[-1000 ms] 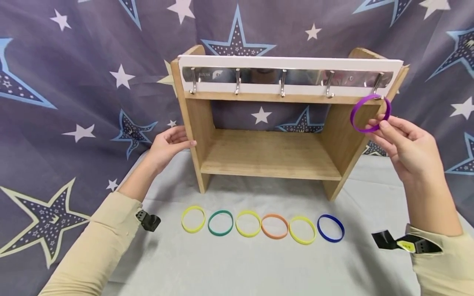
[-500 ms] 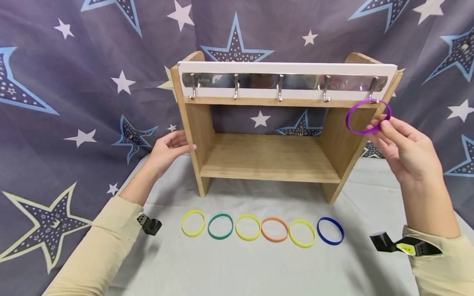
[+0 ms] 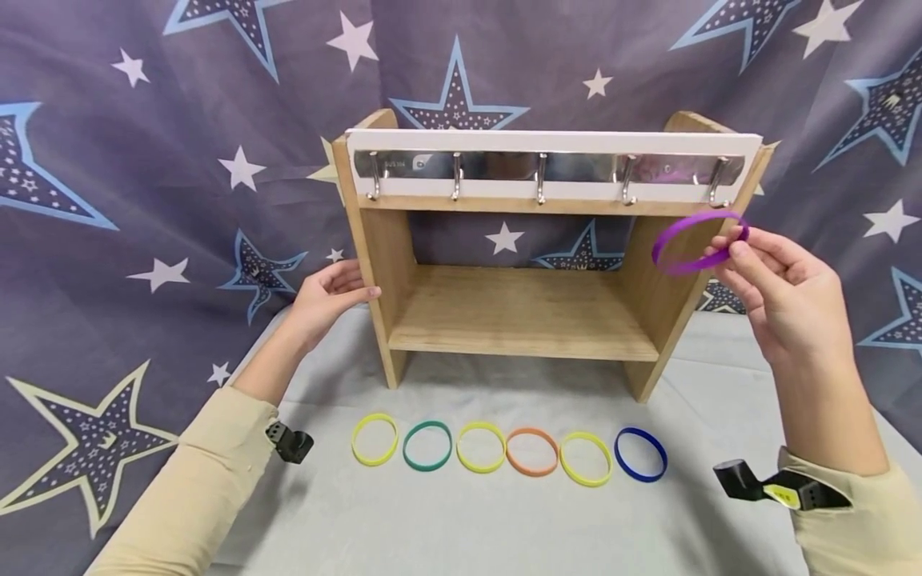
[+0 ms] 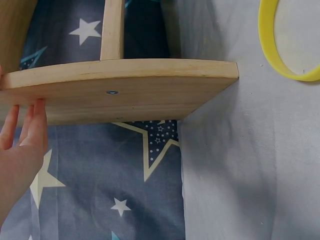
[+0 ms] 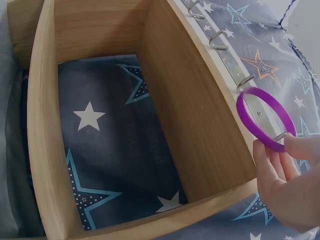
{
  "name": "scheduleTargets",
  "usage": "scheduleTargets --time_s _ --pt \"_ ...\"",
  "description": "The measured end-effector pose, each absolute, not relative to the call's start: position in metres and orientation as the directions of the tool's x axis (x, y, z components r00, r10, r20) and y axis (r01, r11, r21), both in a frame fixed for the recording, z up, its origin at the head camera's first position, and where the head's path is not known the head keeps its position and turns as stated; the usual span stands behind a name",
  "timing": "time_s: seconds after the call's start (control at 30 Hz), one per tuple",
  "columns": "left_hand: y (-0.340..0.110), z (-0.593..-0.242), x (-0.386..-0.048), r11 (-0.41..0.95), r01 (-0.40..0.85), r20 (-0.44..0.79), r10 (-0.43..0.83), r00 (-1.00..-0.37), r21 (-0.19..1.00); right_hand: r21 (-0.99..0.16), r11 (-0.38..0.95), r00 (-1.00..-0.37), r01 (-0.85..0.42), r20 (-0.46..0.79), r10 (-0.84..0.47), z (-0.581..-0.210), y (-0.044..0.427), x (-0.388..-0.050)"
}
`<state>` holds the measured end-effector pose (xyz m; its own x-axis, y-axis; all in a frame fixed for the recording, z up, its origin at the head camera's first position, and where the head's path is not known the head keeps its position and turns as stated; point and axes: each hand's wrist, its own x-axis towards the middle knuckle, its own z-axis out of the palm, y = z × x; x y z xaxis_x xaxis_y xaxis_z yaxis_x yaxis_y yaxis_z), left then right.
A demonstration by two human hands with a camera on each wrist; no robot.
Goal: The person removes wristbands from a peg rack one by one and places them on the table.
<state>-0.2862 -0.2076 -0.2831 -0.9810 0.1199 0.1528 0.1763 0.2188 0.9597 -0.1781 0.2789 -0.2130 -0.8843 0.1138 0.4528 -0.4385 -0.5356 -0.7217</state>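
My right hand point(image 3: 803, 300) pinches a purple silicone wristband point(image 3: 666, 244) between thumb and fingers. In the head view the wristband is tilted, just below and in front of the rightmost metal hook point(image 3: 718, 182); whether they touch I cannot tell. The right wrist view shows a hook tip seen through the wristband point(image 5: 243, 112). A wooden shelf point(image 3: 522, 316) carries a white board with a row of several hooks along its top front. My left hand point(image 3: 327, 300) holds the shelf's left side panel, thumb at the front edge, fingers point(image 4: 37, 125) against its outer face.
On the grey cloth point(image 3: 446, 528) before the shelf lie several wristbands in a row: yellow point(image 3: 354, 450), green point(image 3: 406, 454), yellow point(image 3: 459, 458), orange point(image 3: 509, 458), yellow point(image 3: 564, 464) and blue point(image 3: 618, 454). A star-patterned curtain point(image 3: 202, 104) hangs behind.
The purple wristband has moved slightly left and lower against the hook, and tilted flatter. The left hand keeps its hold on the panel. The head view has shifted, so the shelf appears lower.
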Motion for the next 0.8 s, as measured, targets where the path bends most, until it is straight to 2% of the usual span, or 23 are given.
scheduleTargets --time_s 0.33,0.63,0.8 --pt "-0.206 -0.283 -0.285 0.186 0.194 0.174 0.12 -0.977 0.963 -0.762 -0.465 -0.871 -0.451 0.49 0.043 -0.223 0.281 -0.172" --pt "-0.207 -0.282 -0.284 0.181 0.186 0.166 0.121 -0.979 0.966 -0.865 -0.325 -0.918 -0.382 0.396 0.025 -0.241 0.289 -0.169" --pt "-0.206 -0.284 -0.285 0.163 0.201 0.182 0.122 -0.976 0.966 -0.879 -0.351 -0.94 -0.324 0.342 0.01 -0.251 0.296 -0.169"
